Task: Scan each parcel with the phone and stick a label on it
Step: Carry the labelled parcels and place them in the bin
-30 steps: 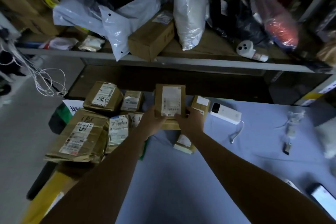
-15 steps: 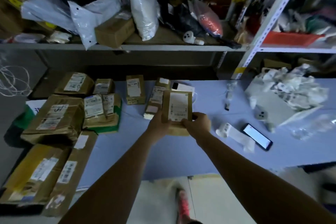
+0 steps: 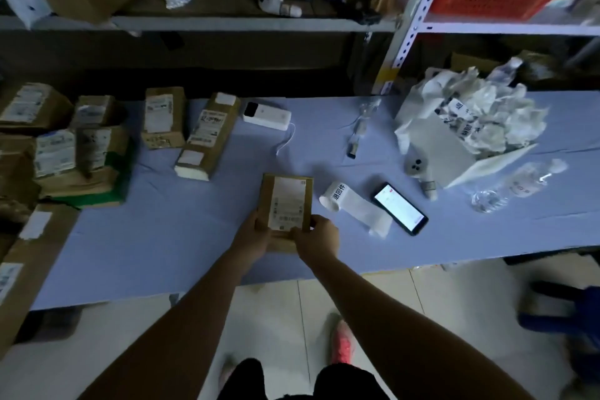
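Parcel (image 3: pixel 285 204), a small brown box with its shipping slip up, lay mid-table (image 3: pixel 194 237), its near end gripped by the left hand (image 3: pixel 256 234) and right hand (image 3: pixel 316 239), fingers curled round the corners. The scan could likely fail if fingers covered the barcode near that end, or in such dim light. At three o'clock the label roll (image 3: pixel 352 208) lay between box and lit phone (image 3: pixel 399 208), where a reach might drag its loose strip; more parcels (image 3: pixel 207 136) stood at eleven, crumpled paper (image 3: pixel 470 120) at two.
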